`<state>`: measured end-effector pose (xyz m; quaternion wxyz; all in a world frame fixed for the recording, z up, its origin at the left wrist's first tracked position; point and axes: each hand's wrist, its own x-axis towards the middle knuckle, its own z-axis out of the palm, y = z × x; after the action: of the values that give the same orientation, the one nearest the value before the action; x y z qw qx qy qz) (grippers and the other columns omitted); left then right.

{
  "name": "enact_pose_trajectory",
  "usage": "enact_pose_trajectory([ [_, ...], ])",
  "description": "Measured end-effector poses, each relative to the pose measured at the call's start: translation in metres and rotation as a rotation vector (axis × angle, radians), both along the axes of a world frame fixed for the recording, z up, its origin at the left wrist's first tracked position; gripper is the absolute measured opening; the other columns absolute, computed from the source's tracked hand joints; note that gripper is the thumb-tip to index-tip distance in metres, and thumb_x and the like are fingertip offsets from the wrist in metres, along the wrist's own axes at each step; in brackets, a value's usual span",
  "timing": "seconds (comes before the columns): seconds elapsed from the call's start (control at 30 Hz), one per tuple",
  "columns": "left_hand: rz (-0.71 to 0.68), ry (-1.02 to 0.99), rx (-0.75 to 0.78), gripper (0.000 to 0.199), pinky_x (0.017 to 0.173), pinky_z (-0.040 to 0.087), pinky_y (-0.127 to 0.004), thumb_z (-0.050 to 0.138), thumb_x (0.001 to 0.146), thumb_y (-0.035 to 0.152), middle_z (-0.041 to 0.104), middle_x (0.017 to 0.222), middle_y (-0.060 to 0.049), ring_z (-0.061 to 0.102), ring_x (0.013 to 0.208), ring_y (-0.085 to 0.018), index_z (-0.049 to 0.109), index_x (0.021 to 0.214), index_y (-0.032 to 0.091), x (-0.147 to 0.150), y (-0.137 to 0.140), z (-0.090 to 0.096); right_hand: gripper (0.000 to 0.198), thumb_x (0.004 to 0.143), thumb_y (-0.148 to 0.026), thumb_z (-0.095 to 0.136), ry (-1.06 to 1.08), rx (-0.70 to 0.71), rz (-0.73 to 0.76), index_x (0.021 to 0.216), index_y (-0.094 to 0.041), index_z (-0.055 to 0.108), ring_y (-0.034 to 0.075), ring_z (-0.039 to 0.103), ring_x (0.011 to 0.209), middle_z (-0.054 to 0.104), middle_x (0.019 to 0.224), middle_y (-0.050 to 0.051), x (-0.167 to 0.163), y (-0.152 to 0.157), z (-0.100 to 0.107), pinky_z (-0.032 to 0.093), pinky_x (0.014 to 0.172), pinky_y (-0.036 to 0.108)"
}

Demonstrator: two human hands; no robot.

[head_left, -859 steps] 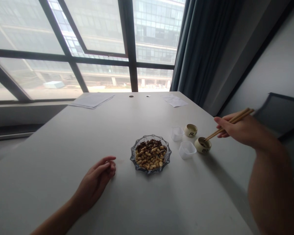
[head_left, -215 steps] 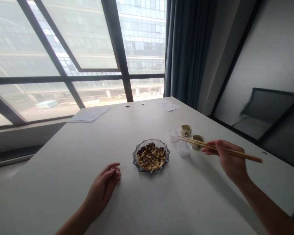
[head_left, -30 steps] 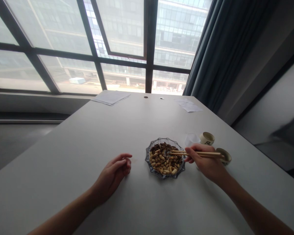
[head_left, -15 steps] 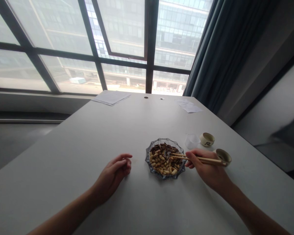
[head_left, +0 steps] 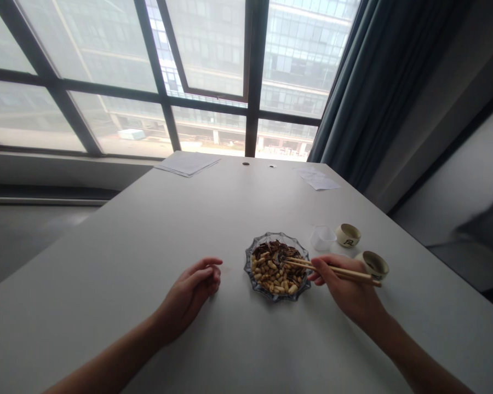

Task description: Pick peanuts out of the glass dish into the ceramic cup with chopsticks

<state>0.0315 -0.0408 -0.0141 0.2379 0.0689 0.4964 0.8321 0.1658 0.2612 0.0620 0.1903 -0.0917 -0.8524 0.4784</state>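
We've moved our right grip, pinching tan wooden chopsticks, within reach of dark slim seeds in the scalloped clear-glass bowl leftward.

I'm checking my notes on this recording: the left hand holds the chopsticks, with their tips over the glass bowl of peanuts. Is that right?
Wrong hand: in the head view, the right hand holds the chopsticks. Their tips are over the glass bowl of peanuts, as you say.
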Motion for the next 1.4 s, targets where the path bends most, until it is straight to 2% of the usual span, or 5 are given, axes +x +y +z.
enact_pose_trajectory([
  [0.47, 0.008, -0.01, -0.013, 0.016, 0.062, 0.045, -0.025, 0.071, 0.082, 0.02, 0.062, 0.071, -0.004, 0.053, 0.066, -0.016, 0.075, 0.097, 0.016, 0.0, 0.0, 0.0, 0.038, 0.088, -0.055, 0.068, 0.012, -0.096, -0.082, 0.089, -0.017, 0.076, 0.02, 0.074, 0.058, 0.078, 0.071, 0.007, -0.002, 0.001, -0.008, 0.06, 0.055, 0.026],
  [0.7, 0.014, -0.014, -0.017, 0.016, 0.062, 0.046, -0.025, 0.072, 0.081, 0.019, 0.062, 0.071, -0.004, 0.053, 0.066, -0.015, 0.075, 0.096, 0.015, 0.001, 0.0, 0.003, 0.036, 0.088, -0.052, 0.069, 0.018, -0.124, -0.038, 0.088, -0.017, 0.076, 0.02, 0.074, 0.06, 0.077, 0.071, 0.007, -0.004, 0.0, -0.012, 0.062, 0.057, 0.028],
  [1.13, 0.007, -0.002, -0.008, 0.016, 0.062, 0.045, -0.025, 0.072, 0.081, 0.02, 0.062, 0.07, -0.004, 0.053, 0.065, -0.015, 0.075, 0.096, 0.015, 0.001, 0.0, 0.003, 0.041, 0.095, -0.053, 0.06, 0.004, -0.032, -0.003, 0.084, -0.017, 0.077, 0.022, 0.075, 0.064, 0.079, 0.079, 0.009, -0.005, -0.001, -0.014, 0.061, 0.06, 0.03],
  [1.2, 0.005, -0.002, -0.007, 0.016, 0.062, 0.045, -0.025, 0.072, 0.081, 0.02, 0.062, 0.07, -0.004, 0.053, 0.065, -0.015, 0.075, 0.096, 0.015, 0.001, 0.0, 0.003, 0.042, 0.093, -0.055, 0.061, 0.02, -0.063, -0.031, 0.085, -0.017, 0.077, 0.023, 0.075, 0.064, 0.079, 0.079, 0.01, -0.006, 0.0, -0.016, 0.062, 0.061, 0.031],
  [1.4, 0.007, -0.007, -0.025, 0.015, 0.062, 0.045, -0.024, 0.072, 0.082, 0.019, 0.062, 0.072, -0.004, 0.053, 0.066, -0.015, 0.075, 0.097, 0.016, 0.002, 0.0, 0.004, 0.044, 0.084, -0.06, 0.07, 0.075, -0.286, -0.132, 0.086, -0.016, 0.077, 0.026, 0.076, 0.064, 0.079, 0.076, 0.011, -0.008, 0.007, -0.024, 0.065, 0.063, 0.034],
])
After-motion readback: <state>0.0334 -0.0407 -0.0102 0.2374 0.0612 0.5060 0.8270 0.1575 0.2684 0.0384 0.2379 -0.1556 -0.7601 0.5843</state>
